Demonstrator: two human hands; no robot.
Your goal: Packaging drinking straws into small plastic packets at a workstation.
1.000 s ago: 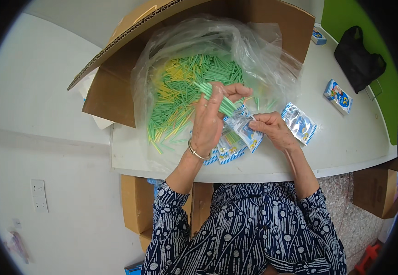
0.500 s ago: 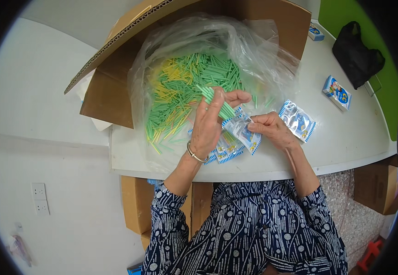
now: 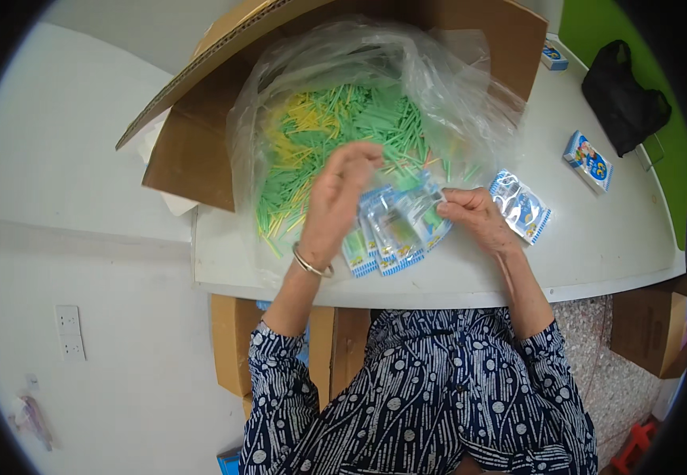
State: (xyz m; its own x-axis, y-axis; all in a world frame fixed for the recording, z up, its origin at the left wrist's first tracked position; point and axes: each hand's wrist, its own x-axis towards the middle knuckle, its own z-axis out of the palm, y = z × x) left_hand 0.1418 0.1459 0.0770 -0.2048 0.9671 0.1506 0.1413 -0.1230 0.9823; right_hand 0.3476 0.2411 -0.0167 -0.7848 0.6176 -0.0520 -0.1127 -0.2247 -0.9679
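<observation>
My right hand (image 3: 482, 218) pinches the edge of a clear plastic packet (image 3: 429, 207) with blue-and-white striped ends. Green sticks (image 3: 403, 176) show at the packet's upper end, blurred. Left of it, my left hand (image 3: 339, 194) is raised over the near side of the stick pile, a bracelet on its wrist; motion smears its fingers, and I cannot see anything held in them. Under and beside the held packet lie several similar packets (image 3: 387, 233), overlapping, some with green sticks inside. A large heap of short green and yellow sticks (image 3: 343, 123) spreads behind my hands.
An open cardboard box (image 3: 193, 150) lies with its clear plastic bag (image 3: 454, 87) spread round the heap. Right of my right hand is another striped packet (image 3: 521, 206). Farther right are a small blue-and-white box (image 3: 589, 162) and a black bag (image 3: 620, 99). The table's rounded edge (image 3: 438, 299) runs before me.
My left hand has moved left and away from the packet; the bundle of green sticks no longer shows in it. Green sticks now show at the packet's upper end. My right hand keeps its pinch.
</observation>
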